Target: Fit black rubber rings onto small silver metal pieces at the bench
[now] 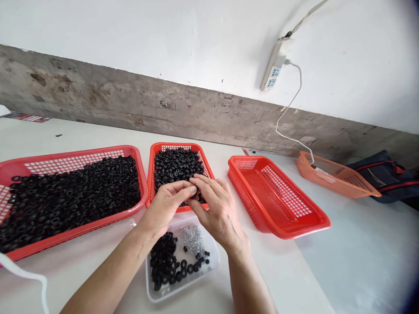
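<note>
A small dark piece [197, 192] sits between the fingertips of both hands, above the front edge of the small red basket [149, 181]. The left hand [163, 204] pinches it between thumb and forefinger; the right hand [218, 207] closes its fingertips on it from the other side. The fingers cover most of it, so its direction and long axis cannot be told. That basket holds black parts [176, 163]. Nearer, a clear tray [180, 254] holds black rings [159, 257] and silvery bits [193, 237]. Leftward, a large red basket [15, 168] holds many black rings; rightward, a long red basket [268, 192] shows its perforated floor.
</note>
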Motion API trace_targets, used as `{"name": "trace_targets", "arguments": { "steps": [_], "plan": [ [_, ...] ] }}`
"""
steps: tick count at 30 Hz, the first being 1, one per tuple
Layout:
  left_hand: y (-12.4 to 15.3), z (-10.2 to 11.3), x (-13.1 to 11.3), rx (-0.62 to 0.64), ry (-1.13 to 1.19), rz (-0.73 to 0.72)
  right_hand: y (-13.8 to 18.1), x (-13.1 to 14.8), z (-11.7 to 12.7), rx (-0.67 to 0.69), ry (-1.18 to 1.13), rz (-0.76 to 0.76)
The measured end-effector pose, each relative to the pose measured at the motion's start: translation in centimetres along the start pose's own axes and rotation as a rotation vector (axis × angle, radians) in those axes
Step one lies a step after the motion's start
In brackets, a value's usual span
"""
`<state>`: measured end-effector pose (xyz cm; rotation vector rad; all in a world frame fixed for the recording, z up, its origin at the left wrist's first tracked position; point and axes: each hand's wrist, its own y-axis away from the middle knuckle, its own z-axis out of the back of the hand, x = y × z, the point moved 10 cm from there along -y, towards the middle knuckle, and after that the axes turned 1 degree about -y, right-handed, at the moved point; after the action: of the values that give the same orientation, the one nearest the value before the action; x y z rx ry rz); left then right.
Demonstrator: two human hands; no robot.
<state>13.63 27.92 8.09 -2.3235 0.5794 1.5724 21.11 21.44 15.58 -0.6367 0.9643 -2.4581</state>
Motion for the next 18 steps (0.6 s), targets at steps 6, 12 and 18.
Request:
{"name": "trace_targets", "arguments": {
  "steps": [6,12,18],
  "plan": [
    [0.1,-0.8,-0.1,0.129,-0.032,0.013,0.0,-0.3,1.0,-0.058,0.040,-0.002],
    [0.3,-1.0,-0.1,0.202,-0.063,0.028,-0.1,0.0,1.1,-0.046,0.061,0.032],
    [0.4,-1.1,-0.4,0.172,-0.054,0.024,-0.1,0.1,0.9,-0.042,-0.005,0.064]
  ]
}}
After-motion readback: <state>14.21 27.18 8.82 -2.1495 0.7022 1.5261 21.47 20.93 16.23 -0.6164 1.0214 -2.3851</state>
